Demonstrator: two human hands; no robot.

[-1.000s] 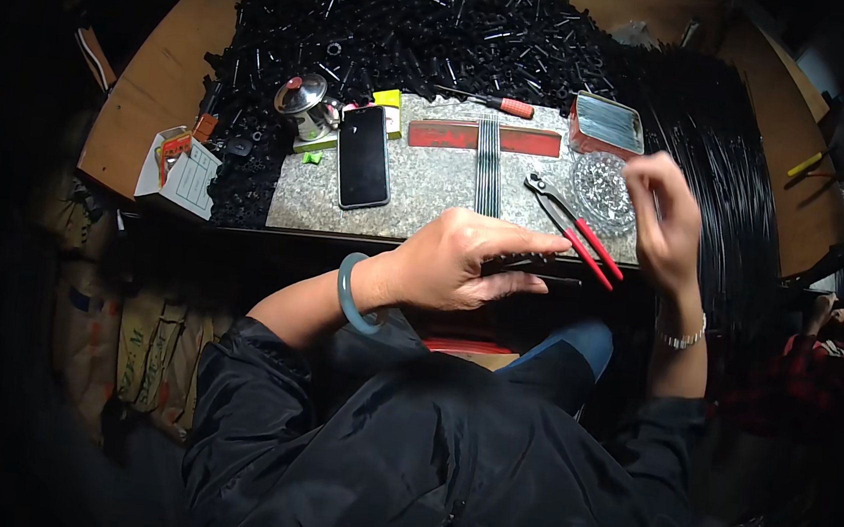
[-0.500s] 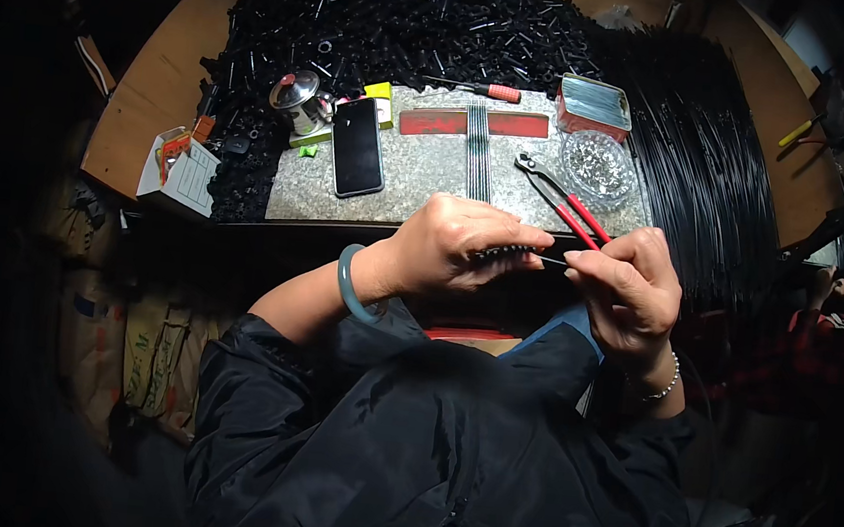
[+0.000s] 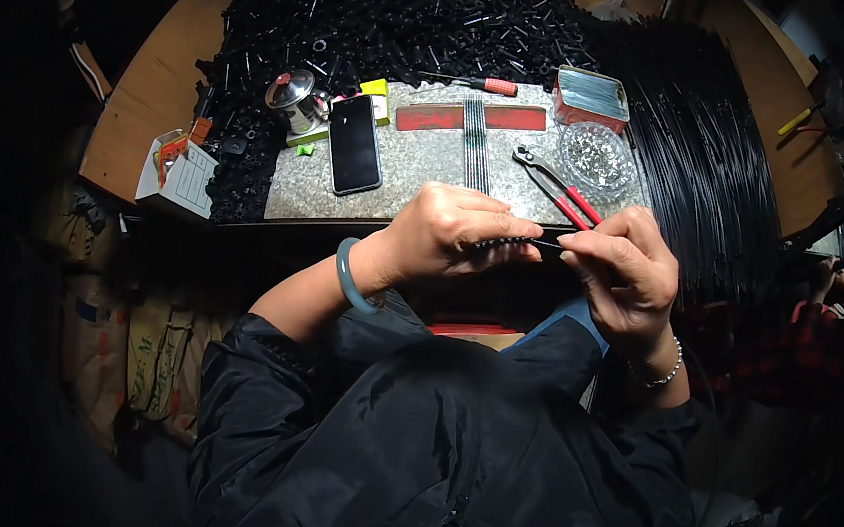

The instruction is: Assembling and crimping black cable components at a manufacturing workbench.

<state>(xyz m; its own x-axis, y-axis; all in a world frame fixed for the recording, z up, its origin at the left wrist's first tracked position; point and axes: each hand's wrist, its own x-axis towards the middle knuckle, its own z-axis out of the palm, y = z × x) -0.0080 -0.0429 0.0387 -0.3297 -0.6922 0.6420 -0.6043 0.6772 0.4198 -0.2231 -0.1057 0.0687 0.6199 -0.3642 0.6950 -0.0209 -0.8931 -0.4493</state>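
Note:
My left hand [image 3: 450, 231] is closed around a short black ribbed part [image 3: 506, 243], held level in front of the table's near edge. My right hand [image 3: 620, 271] pinches a thin dark rod [image 3: 548, 243] at that part's right end, fingertips almost touching the left hand. Just beyond my hands, red-handled pliers [image 3: 557, 188] lie on a grey stone slab [image 3: 420, 168]. A clear dish of small metal bits [image 3: 595, 156] stands behind the pliers.
A black phone [image 3: 355, 144], a bundle of thin rods [image 3: 474, 150], a red bar [image 3: 450, 117], a screwdriver [image 3: 486, 84], a small tin box [image 3: 590, 95] and a metal pot [image 3: 292, 95] are on the slab. Black parts [image 3: 403, 16] are heaped behind; long black rods [image 3: 702, 158] lie right.
My right hand came back from the dish and joined the left at the table edge. Both hands now hold the black part and the rod together.

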